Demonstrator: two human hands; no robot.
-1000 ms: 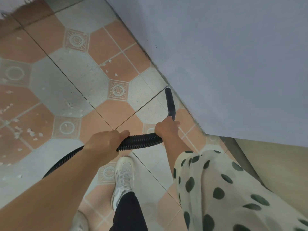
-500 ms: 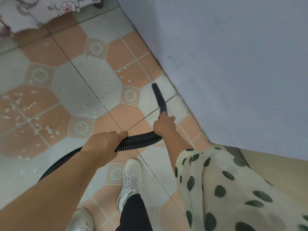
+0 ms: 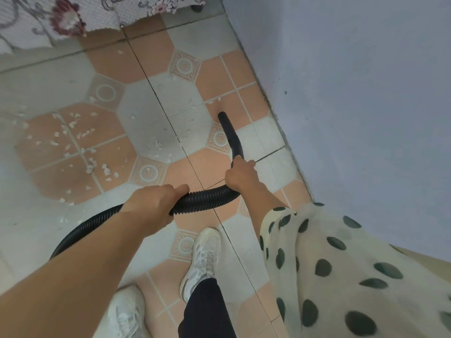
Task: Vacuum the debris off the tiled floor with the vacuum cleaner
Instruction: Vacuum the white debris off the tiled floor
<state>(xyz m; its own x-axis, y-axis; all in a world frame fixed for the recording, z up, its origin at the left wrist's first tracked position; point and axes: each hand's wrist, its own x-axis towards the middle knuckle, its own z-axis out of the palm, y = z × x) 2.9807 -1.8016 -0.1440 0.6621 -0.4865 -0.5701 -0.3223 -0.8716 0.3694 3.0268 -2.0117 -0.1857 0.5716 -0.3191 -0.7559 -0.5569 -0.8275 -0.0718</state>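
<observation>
A black ribbed vacuum hose (image 3: 205,200) curves from the lower left across the middle of the view and ends in a smooth black nozzle (image 3: 229,132) whose tip rests on an orange tile near the wall. My left hand (image 3: 153,203) grips the ribbed hose. My right hand (image 3: 240,175) grips the base of the nozzle, where it joins the hose. White debris flakes (image 3: 73,137) lie scattered over the orange and grey tiled floor (image 3: 151,118) to the left; a few flakes (image 3: 214,100) lie just beyond the nozzle tip.
A pale blue wall (image 3: 353,106) runs along the right. A floral cloth (image 3: 61,18) hangs at the top left. My white sneakers (image 3: 203,259) stand on the tiles below the hose. A polka-dot sleeve (image 3: 329,264) covers my right arm.
The nozzle has swept away from the wall's foot, forward and to the left along the floor. The view has tilted so the cloth and more debris show. Both hands keep their grip.
</observation>
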